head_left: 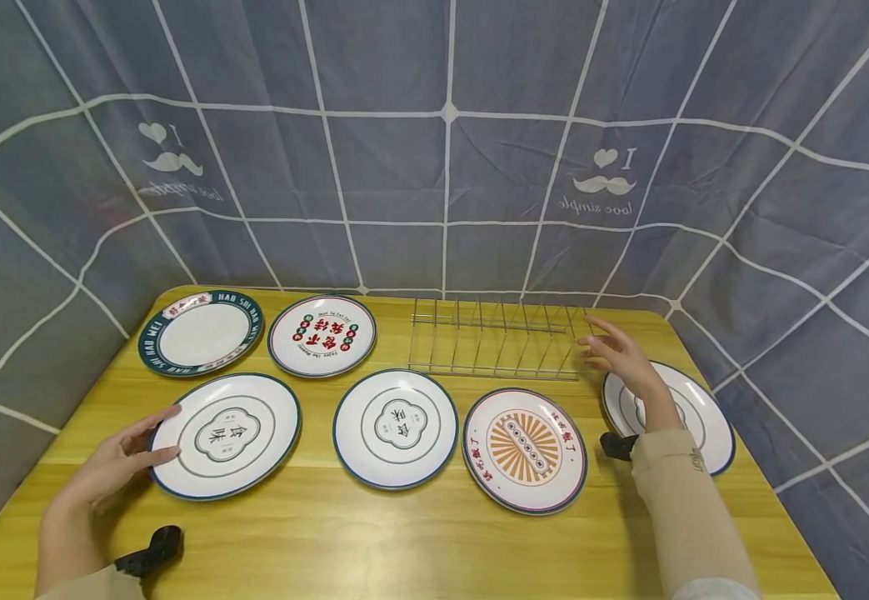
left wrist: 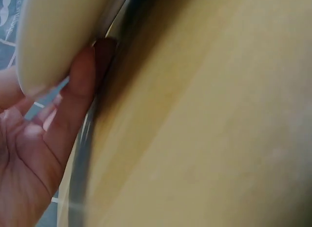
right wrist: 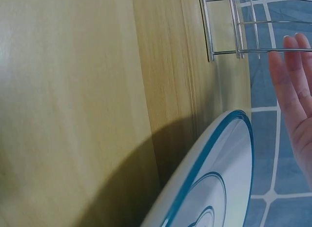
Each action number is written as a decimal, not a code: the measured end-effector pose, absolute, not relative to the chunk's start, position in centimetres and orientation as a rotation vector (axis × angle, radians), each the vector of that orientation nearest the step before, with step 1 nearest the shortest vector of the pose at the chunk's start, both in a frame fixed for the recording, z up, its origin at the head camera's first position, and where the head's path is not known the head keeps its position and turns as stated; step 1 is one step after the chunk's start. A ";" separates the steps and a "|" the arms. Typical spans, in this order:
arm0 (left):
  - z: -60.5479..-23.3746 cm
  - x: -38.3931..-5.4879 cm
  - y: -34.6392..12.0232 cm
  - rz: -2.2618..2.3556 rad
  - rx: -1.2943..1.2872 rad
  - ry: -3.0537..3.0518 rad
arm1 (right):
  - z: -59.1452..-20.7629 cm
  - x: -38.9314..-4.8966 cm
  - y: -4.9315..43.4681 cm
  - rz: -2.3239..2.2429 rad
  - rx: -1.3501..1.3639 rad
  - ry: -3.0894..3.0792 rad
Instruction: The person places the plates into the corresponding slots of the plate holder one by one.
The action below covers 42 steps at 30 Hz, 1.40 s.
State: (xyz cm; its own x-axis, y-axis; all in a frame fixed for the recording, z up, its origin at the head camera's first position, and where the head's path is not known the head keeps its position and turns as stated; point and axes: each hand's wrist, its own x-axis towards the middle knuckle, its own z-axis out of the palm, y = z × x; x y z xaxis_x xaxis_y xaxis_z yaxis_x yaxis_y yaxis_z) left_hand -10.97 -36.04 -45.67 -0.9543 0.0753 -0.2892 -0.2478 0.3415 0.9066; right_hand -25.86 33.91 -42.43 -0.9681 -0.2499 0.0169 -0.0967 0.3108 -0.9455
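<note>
My left hand holds the left rim of a white plate with a blue edge, thumb and fingers at the rim. In the left wrist view the left hand shows beside the pale plate, close to the tabletop. My right hand reaches to the right end of a wire dish rack, fingers fairly straight. The right wrist view has these fingers close by the rack's wires; contact is hard to tell. Below the right hand lies another blue-edged white plate.
Other plates lie on the wooden table: a green-rimmed plate, a red-lettered plate, a central blue-edged plate and an orange sunburst plate. A grey checked curtain encloses the back and sides.
</note>
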 end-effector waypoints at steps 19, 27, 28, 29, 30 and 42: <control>-45.4 -10.8 -34.3 2.632 0.372 1.269 | -42.5 -25.9 33.8 -1.706 -0.272 2.439; -42.6 -12.0 -32.4 2.764 0.440 1.251 | -42.5 -25.9 33.9 -1.695 -0.268 2.449; -42.2 -12.2 -32.0 2.780 0.417 1.252 | -42.6 -25.9 33.9 -1.692 -0.268 2.448; -41.7 -12.4 -31.4 2.794 0.392 1.257 | -42.6 -25.9 33.9 -1.698 -0.258 2.444; -41.2 -12.7 -30.8 2.806 0.367 1.267 | -42.6 -25.9 33.9 -1.697 -0.257 2.441; -37.1 -17.6 -21.3 2.830 0.285 1.443 | -42.4 -25.9 33.9 -1.711 -0.245 2.405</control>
